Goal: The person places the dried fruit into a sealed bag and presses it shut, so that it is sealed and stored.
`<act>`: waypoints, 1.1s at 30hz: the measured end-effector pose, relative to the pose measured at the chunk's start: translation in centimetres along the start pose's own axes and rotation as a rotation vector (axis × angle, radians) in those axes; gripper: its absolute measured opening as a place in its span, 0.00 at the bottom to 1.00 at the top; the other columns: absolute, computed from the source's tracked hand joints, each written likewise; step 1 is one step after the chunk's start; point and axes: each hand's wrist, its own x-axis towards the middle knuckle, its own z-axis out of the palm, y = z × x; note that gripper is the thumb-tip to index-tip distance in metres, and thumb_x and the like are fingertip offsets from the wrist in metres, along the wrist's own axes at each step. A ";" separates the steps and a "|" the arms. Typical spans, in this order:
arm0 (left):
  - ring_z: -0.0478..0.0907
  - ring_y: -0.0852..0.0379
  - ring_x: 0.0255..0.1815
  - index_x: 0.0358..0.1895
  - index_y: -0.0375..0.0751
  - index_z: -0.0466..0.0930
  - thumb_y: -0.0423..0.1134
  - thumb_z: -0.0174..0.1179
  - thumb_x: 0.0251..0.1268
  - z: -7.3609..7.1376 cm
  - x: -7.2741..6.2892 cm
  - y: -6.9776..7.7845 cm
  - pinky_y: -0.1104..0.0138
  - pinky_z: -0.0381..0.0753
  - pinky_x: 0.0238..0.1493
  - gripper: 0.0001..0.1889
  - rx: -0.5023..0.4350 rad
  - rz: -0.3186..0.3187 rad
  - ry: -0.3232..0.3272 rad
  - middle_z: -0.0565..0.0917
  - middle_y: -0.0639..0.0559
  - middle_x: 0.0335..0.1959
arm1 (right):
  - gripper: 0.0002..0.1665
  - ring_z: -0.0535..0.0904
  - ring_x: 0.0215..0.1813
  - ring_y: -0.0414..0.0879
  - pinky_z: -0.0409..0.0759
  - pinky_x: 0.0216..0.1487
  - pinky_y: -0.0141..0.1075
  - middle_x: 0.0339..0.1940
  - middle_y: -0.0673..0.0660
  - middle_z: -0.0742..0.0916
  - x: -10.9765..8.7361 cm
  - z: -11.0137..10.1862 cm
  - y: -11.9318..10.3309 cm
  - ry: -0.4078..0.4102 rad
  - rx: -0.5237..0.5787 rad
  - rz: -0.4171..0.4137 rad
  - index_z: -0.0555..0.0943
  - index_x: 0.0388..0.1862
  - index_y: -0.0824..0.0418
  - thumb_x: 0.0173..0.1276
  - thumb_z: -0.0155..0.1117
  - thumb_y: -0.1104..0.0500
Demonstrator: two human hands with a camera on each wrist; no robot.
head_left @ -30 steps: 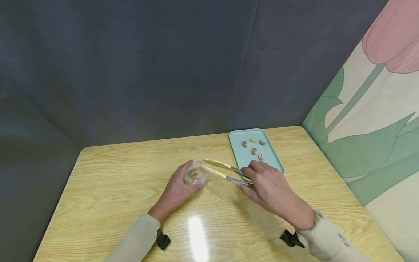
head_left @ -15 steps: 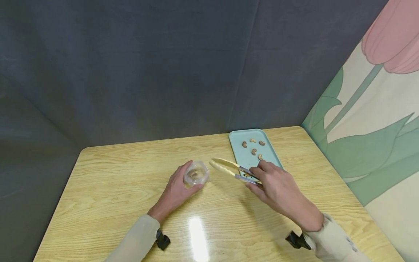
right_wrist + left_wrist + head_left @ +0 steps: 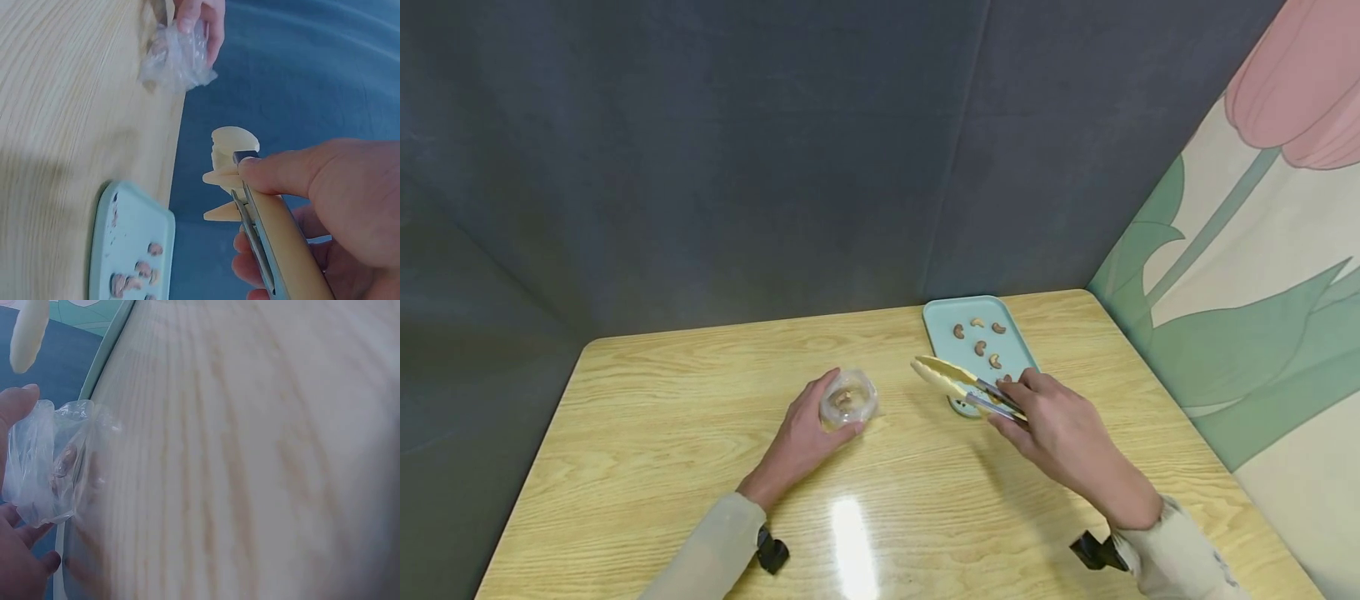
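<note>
My left hand (image 3: 801, 432) curls its fingers and thumb round a small clear plastic bag (image 3: 850, 387) that stands with its mouth upward on the table. Brownish pieces show inside the bag (image 3: 40, 462), seen through its side in the left wrist view. My right hand (image 3: 1067, 437) grips tongs (image 3: 938, 381) with cream scalloped tips and metal arms. The tips are spread apart, with nothing between them, above the table between bag and tray. Several cashew nuts (image 3: 981, 347) lie on the light blue tray (image 3: 942, 312), partly hidden behind the right hand and tongs.
The wood-grain table (image 3: 662, 417) stretches out on both sides of the hands. A dark curtain (image 3: 760, 167) hangs behind its far edge. On the right rises a wall (image 3: 1300, 333) with painted tulips. Small dark crumbs lie on the tray's near end.
The right hand has moved right with the tongs, away from above the bag and toward the tray. My left hand stays in place on the bag.
</note>
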 end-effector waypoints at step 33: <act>0.67 0.41 0.82 0.86 0.54 0.57 0.55 0.75 0.66 0.0 0.0 0.2 0.39 0.70 0.78 0.49 -0.007 -0.017 -0.004 0.69 0.49 0.82 | 0.20 0.64 0.25 0.42 0.59 0.23 0.34 0.28 0.53 0.77 -3.1 0.4 7.7 -0.088 0.006 0.240 0.86 0.44 0.66 0.72 0.75 0.49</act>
